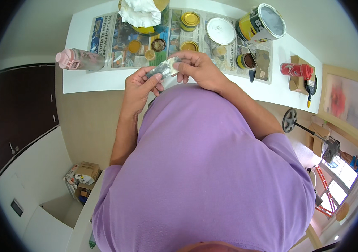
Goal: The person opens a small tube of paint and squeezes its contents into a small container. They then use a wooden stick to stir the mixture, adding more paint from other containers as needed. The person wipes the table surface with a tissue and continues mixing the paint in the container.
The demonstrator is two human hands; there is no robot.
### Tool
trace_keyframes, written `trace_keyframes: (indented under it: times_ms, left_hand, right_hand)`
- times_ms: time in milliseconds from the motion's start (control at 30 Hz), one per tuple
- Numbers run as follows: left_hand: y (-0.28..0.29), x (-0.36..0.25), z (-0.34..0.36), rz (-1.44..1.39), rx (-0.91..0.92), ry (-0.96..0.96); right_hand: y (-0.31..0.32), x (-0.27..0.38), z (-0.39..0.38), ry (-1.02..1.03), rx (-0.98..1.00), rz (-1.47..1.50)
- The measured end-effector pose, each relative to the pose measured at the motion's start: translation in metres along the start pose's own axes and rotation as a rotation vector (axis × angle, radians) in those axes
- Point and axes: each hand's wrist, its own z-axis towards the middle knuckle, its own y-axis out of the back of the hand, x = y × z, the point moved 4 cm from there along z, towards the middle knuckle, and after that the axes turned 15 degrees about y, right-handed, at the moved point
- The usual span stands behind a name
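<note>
Smeared flat piece [162,69], grey and whitish, is seen in the head view held up between both hands, near the front edge of the white bench [82,86]. Its left end is pinched between the thumb and fingers of the left hand [142,85]; its right end is gripped by the thumb and fingers of the right hand [200,70]. Beyond the hands, the bench is covered by newspaper [118,62], on which are set a gold-lidded tin [190,20], a round white lid [221,31], a large yellow-and-dark tin [250,30] and a small brown-stained tin [246,61]. White crumpled material [140,12] is seen at the far edge. A pink-capped bottle [81,59] is placed at left; at right, a red bottle [295,70] is seen beside a cardboard box [297,86].
</note>
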Motion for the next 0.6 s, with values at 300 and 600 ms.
trace_keyframes:
  times_ms: [300, 600]
  left_hand:
    - [0.002, 0.007, 0.004, -0.161, 0.053, 0.132]
    - [0.000, 0.028, 0.011, -0.104, 0.262, 0.295]
  right_hand:
    - [-0.009, -0.004, -0.015, 0.067, -0.104, 0.067]
    - [-0.030, -0.022, -0.049, 0.046, -0.261, -0.051]
